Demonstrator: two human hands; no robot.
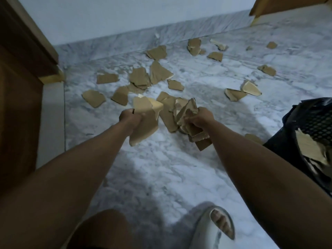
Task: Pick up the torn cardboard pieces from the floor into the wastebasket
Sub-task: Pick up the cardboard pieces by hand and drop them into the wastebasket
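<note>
Here both arms reach forward over the marble floor (179, 168), and each hand is full. The left hand (130, 117) has its fingers curled round a few torn cardboard pieces — one large brown piece (143, 130) hangs down below the fist, while smaller ones stick up above it. The right hand (199, 119) grips a thicker, crumpled bundle of pieces (188, 114), with some ends poking out under the wrist. Both hands are held near the middle of the scene, apart from each other.

Farther away, many loose cardboard pieces (138, 76) lie scattered on the floor, from the left near the wooden furniture (23, 69) across to the far right by the marble skirting (179, 33). A pair of pieces (242, 90) lies to the right, just beyond the wastebasket.

The wastebasket (316, 126) stands at the right edge — dark mesh lined with a black bag, with torn cardboard (309, 148) already inside it. One more piece (253, 138) lies on the floor just beside its left side.

Near the bottom, a foot in a pale open-toed slipper (215, 225) rests on the floor.
</note>
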